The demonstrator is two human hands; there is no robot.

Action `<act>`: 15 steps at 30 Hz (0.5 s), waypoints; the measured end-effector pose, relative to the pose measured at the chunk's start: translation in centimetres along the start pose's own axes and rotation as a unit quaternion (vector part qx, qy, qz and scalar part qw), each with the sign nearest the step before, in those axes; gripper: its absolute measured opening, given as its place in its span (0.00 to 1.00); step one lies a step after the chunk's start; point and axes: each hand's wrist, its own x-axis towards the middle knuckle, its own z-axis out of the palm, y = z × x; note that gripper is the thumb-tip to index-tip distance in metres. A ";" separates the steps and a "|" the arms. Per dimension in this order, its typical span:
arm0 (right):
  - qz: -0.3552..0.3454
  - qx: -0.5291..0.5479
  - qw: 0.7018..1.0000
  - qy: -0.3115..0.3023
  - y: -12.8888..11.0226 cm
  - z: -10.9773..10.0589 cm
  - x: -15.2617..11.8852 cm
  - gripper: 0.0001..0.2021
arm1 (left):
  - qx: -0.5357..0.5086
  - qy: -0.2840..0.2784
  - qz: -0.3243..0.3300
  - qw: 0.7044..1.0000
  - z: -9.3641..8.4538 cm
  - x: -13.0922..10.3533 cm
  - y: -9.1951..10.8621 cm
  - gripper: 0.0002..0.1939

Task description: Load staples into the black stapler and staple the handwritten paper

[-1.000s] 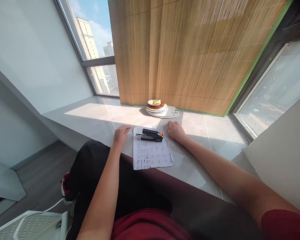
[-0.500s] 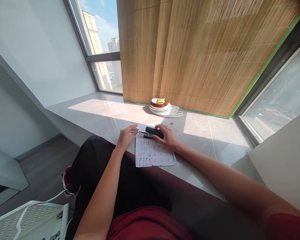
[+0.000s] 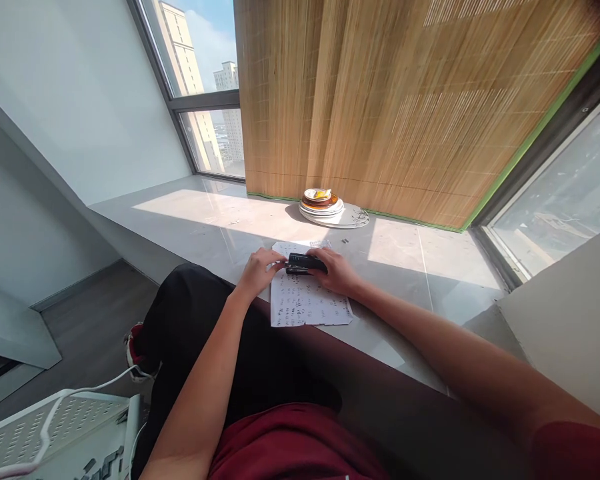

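Note:
A black stapler (image 3: 304, 261) lies sideways over a sheet of paper (image 3: 310, 303) covered in handwritten marks. My right hand (image 3: 334, 269) is closed round its right end, thumb in front and fingers behind. From the left, my left hand (image 3: 261, 270) pinches at the stapler's front end, where a bit of metal shows by the fingertips. Whether those fingers grip the metal part or only press on it is hard to make out. A narrow gap shows between the stapler's upper and lower halves.
Behind the paper stands a stack of plates (image 3: 321, 205) on a white oval board (image 3: 355, 217). Small grey staple strips (image 3: 345, 241) lie on the sill (image 3: 400, 267). A bamboo blind (image 3: 360, 100) hangs behind. At lower left is a white perforated cart (image 3: 30, 427) with a cable.
My left hand has moved right, towards the stapler. The metal rail that stuck out of its front end is now mostly inside. My right hand keeps its hold.

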 end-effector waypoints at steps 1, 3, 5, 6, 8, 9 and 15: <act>0.000 -0.003 1.000 -0.001 0.0 0.0 0.0 0.18 | -0.001 -0.007 0.001 1.000 0.0 0.0 0.0 0.09; 0.005 -0.007 1.000 -0.001 0.0 0.1 0.0 0.18 | -0.010 -0.013 0.007 1.000 -0.1 -0.1 0.0 0.08; 0.011 -0.008 1.000 -0.001 0.0 0.1 0.0 0.17 | -0.021 -0.011 0.010 1.000 -0.2 -0.1 0.0 0.08; 0.013 -0.008 1.000 -0.003 0.0 0.1 0.0 0.17 | -0.026 -0.009 0.009 1.000 -0.2 -0.2 0.0 0.08; 0.014 -0.006 1.000 -0.006 0.0 0.1 0.0 0.17 | -0.034 -0.007 0.003 0.999 -0.2 -0.2 -0.1 0.08; 0.014 -0.004 1.000 -0.007 0.0 0.0 0.0 0.17 | -0.040 -0.006 0.000 0.999 -0.2 -0.2 -0.1 0.08; 0.016 0.004 1.000 -0.013 -0.1 -0.1 0.0 0.16 | -0.065 0.000 -0.004 0.998 -0.1 -0.3 -0.2 0.08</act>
